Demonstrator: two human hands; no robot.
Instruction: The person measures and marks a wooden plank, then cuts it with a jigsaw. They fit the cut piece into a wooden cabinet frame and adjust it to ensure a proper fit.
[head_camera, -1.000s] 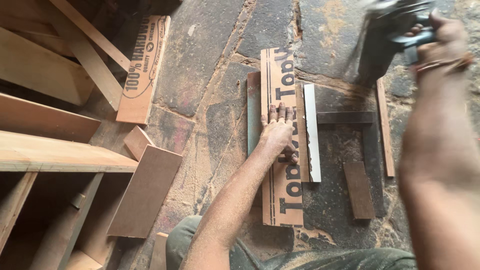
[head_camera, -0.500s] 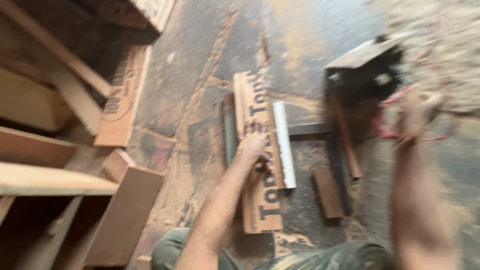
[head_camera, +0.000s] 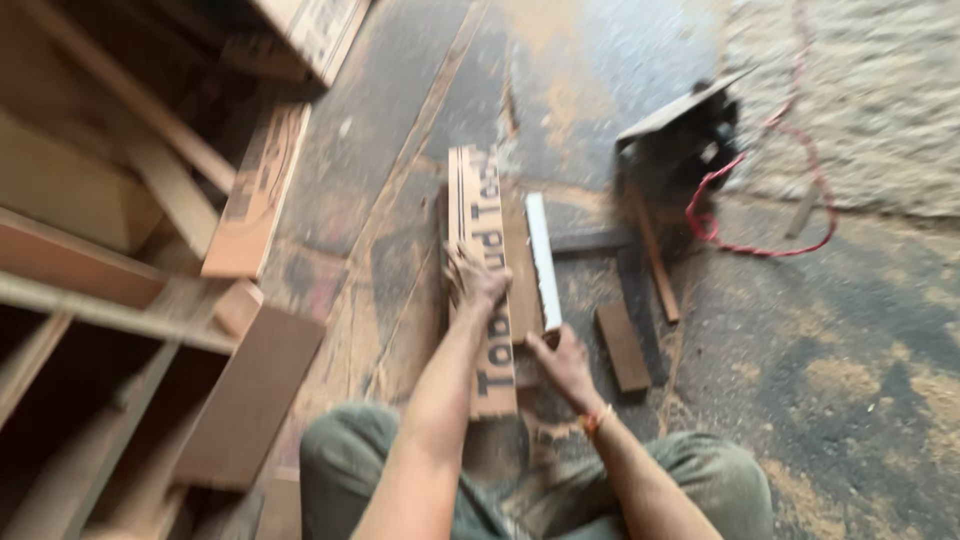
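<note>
Head view, blurred by motion: the left hand (head_camera: 478, 282) is laid flat, fingers spread, on the long brown plywood strip with printed lettering (head_camera: 487, 300), which lies on the dusty stone floor (head_camera: 830, 380) just ahead of the person's knees, running away from them. The right hand (head_camera: 562, 362) is closed around the near end of the narrow white-edged board strip (head_camera: 541, 262), which lies just beside the plywood strip on its right and parallel to it. A short dark wood block (head_camera: 622, 346) lies to the right of that, with a thin wooden batten (head_camera: 652, 255) slanting beyond it. The dark electric circular saw (head_camera: 682, 135) is set down on the floor further off toward the right, well apart from both hands, its red power cord (head_camera: 770, 215) looping past it. Brown wooden cabinet shelves (head_camera: 120, 330) are stacked along the left side of the floor. Judged from how things lie, a cut seems to be finished, since the saw is parked and a strip is separate; sorting or lifting the pieces seems to be what is left. Against the frame a second ago: the saw was then held raised in the right hand and is now on the floor, the right hand has come down to the white-edged strip, and the left hand is still pressed on the plywood strip.
</note>
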